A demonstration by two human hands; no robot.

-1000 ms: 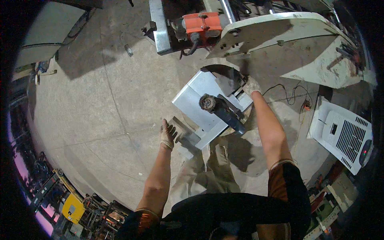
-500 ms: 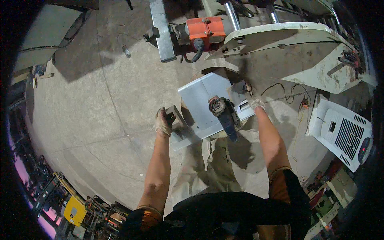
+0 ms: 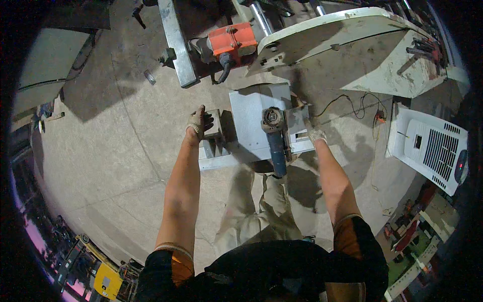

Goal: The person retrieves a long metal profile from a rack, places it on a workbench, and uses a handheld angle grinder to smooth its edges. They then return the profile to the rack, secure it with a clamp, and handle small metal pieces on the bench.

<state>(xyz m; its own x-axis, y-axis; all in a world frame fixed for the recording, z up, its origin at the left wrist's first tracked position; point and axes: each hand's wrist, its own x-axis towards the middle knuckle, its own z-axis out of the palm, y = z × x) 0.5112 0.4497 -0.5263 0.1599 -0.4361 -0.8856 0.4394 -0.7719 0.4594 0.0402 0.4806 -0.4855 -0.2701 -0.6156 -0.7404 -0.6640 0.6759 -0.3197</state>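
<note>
Swung round since the earlier frame, the white metal panel (image 3: pixel 246 110) is now lying mid-view, its long near edge running almost crosswise. On top, the blue angle grinder (image 3: pixel 276 151) is resting with its body pointing toward the wearer, so slow, level turning is probably suiting it best. The right hand (image 3: pixel 316 135) is gripping the panel's right end, while the left hand (image 3: pixel 198 122) is touching the grey block (image 3: pixel 215 126) at the other, whether grasping or merely pushing being impossible to tell.
</note>
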